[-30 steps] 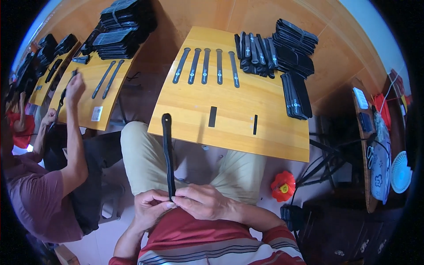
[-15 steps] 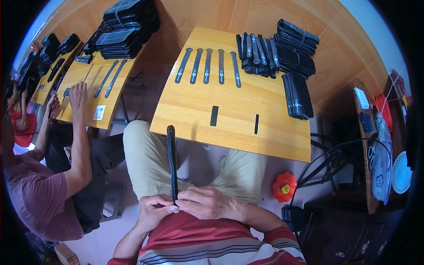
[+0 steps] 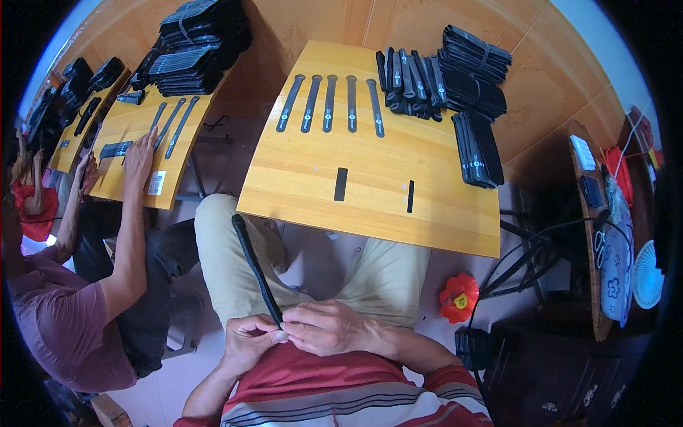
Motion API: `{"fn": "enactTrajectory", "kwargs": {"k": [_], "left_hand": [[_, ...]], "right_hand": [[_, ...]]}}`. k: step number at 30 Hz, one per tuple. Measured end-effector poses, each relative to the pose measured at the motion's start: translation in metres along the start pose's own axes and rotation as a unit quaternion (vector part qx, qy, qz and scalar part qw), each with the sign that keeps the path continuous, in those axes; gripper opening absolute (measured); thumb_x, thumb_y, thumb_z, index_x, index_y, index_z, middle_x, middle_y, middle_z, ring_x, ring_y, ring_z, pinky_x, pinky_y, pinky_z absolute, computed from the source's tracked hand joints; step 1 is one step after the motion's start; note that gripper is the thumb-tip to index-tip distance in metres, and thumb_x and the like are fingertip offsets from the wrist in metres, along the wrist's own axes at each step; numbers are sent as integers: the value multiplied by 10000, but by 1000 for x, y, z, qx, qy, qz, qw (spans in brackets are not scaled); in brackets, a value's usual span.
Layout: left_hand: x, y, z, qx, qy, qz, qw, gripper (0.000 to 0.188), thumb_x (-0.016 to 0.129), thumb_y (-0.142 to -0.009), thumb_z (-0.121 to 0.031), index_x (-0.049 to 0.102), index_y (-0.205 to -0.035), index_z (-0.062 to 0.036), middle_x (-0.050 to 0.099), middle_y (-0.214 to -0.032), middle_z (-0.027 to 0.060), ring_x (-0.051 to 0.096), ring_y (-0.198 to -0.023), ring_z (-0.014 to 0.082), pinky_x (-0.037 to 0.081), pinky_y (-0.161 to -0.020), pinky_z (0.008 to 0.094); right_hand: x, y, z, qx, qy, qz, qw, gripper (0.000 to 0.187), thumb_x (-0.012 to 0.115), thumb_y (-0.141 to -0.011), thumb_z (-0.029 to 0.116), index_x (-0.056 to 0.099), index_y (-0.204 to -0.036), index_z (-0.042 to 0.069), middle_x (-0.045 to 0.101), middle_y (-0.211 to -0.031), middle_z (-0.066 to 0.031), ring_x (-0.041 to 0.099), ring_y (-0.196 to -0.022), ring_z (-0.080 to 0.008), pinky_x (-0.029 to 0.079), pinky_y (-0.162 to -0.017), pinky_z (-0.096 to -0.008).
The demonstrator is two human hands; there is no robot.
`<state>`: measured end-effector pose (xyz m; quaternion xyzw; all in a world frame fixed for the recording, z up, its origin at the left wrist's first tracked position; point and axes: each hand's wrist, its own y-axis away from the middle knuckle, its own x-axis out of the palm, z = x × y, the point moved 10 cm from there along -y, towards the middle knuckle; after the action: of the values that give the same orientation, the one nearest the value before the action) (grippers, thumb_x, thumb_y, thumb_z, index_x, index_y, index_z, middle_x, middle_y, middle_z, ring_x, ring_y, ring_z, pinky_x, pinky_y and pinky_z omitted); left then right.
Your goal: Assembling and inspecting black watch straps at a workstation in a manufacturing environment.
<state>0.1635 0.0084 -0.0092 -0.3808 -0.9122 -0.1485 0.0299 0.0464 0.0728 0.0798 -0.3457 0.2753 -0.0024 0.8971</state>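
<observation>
A seated person is holding a long black strap (image 3: 255,269) over the lap, both hands meeting at its near end close to the striped shirt. The left hand (image 3: 247,343) is curling its fingers (image 3: 265,331) shut around the strap's lower tip, while the right hand (image 3: 329,328) is pinching the same end from the 3 o'clock side, fingers closed and touching the left hand. The strap is running up toward 11 o'clock across the left thigh, its far end lying just below the edge of the wooden table (image 3: 370,188). On the table, five black straps (image 3: 331,104) are lying side by side at 12 o'clock, with stacks of black straps (image 3: 455,78) piled toward 1 o'clock and two small black pieces (image 3: 341,184) nearer the person. At 9 o'clock, another person's hand (image 3: 140,157) is resting on a neighbouring table (image 3: 131,181).
</observation>
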Motion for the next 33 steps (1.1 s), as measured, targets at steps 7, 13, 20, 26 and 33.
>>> {"fn": "enactTrajectory", "kwargs": {"k": [7,13,20,26,33], "left_hand": [[-2,2,2,10,-74,-7,997,60,751,-813,39,700,-801,11,720,-790,122,679,-714,145,545,-653,262],[-6,4,11,-12,-83,-15,996,88,772,-795,33,688,-784,10,723,-771,118,687,-716,141,553,-661,257],[-3,2,10,-34,-42,-16,998,99,774,-790,35,680,-774,11,724,-780,121,687,-716,141,557,-668,260],[5,0,5,-8,-71,10,997,92,762,-801,38,673,-809,18,722,-819,134,696,-743,155,569,-681,273],[3,1,21,-76,1,26,997,95,745,-819,35,658,-858,28,712,-817,135,700,-749,174,586,-688,290]], "right_hand": [[1,4,1,-15,18,-39,999,207,737,-686,4,634,-863,-23,607,-889,-103,660,-729,-216,573,-569,-309],[6,10,0,-15,0,-38,999,219,722,-679,7,609,-866,-14,591,-889,-111,655,-769,-246,572,-606,-340],[5,15,-7,10,-35,-48,998,239,707,-712,-9,638,-940,-13,608,-865,-89,662,-763,-222,576,-616,-337],[-1,13,-13,48,-44,-54,996,311,720,-722,-37,649,-1025,-42,677,-910,-130,703,-746,-248,587,-617,-337],[1,17,-27,74,-145,-17,987,248,758,-753,9,672,-984,-12,671,-963,-109,692,-777,-244,578,-634,-337]]}}
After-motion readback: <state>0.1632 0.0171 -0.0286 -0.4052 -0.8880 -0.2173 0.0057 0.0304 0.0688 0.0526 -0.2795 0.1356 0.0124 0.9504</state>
